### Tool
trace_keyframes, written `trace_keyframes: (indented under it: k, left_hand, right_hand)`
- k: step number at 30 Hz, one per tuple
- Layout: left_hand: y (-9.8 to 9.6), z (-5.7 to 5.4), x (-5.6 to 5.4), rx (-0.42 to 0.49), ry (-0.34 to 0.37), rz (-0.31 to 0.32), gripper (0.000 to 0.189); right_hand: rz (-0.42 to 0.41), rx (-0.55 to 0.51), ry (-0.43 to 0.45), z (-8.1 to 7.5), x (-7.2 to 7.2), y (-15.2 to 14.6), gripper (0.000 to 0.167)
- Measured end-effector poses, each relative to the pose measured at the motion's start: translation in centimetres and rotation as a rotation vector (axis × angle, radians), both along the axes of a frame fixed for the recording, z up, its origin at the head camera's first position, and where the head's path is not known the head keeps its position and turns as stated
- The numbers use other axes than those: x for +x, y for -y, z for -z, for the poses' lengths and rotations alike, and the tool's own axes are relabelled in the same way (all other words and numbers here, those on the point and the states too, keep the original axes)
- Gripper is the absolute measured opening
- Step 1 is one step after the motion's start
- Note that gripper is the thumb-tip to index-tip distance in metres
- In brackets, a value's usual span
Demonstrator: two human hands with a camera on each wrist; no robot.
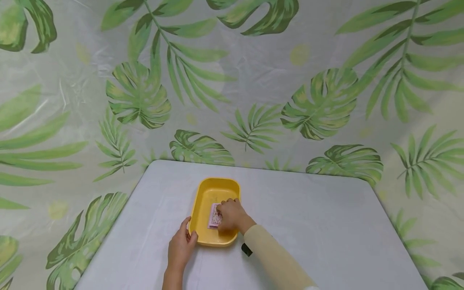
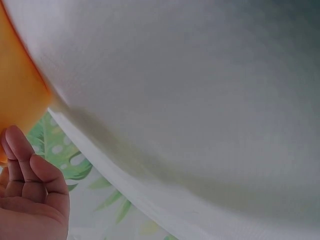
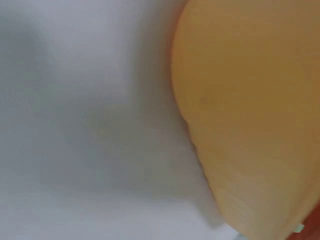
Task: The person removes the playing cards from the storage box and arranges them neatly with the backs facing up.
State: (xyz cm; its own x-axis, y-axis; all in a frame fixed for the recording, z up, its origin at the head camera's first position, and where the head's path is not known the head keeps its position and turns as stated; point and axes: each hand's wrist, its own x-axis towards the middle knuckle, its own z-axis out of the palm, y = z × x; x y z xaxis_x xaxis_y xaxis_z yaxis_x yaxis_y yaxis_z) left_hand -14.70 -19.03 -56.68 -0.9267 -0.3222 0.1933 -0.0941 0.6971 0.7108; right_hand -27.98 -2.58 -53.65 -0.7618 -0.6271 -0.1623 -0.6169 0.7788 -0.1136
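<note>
A yellow, round-cornered tray [image 1: 201,201] sits on the white-covered table. My left hand [image 1: 180,246] holds its near left corner, fingers against the outer side and thumb at the rim. In the left wrist view, that hand [image 2: 35,200] has its fingers bent beside the tray's wall [image 2: 20,80]. Inside the tray lies a small flat rectangular piece with a pink edge and a printed pattern [image 1: 215,215]. My right hand [image 1: 230,215] reaches over the right rim with curled fingers and grips the piece's right side, hiding part of it. The right wrist view shows the tray's outside [image 3: 240,100] up close.
The white table [image 1: 308,225] extends to both sides of the tray. Behind it hangs a leaf-printed sheet [image 1: 261,80]. A small dark object [image 1: 246,249] shows beneath the right sleeve [image 1: 275,257].
</note>
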Motion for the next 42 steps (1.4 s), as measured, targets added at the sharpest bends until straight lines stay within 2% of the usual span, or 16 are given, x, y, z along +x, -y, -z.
trace_keyframes:
  k: [8, 19, 26, 35, 42]
  left_hand:
    - [0.0, 0.2, 0.0, 0.007, 0.013, 0.003, 0.052]
    - [-0.2, -0.1, 0.0, 0.013, 0.033, -0.012, 0.052]
    - [-0.3, -0.2, 0.1, 0.020, 0.045, -0.012, 0.051]
    - [-0.4, -0.1, -0.1, 0.022, 0.043, -0.017, 0.051]
    - [-0.3, -0.1, 0.1, 0.029, 0.054, -0.016, 0.051]
  right_hand:
    - [-0.043, -0.014, -0.023, -2.3, -0.2, -0.8, 0.058]
    - [-0.079, -0.110, -0.070, -5.0, -0.6, -2.9, 0.056]
    - [-0.071, -0.109, -0.110, -5.7, -1.1, -4.4, 0.052]
    - [-0.031, -0.141, -0.104, -6.2, -1.7, -6.3, 0.049]
    - [-0.012, -0.173, -0.141, -5.7, -2.0, -8.4, 0.047]
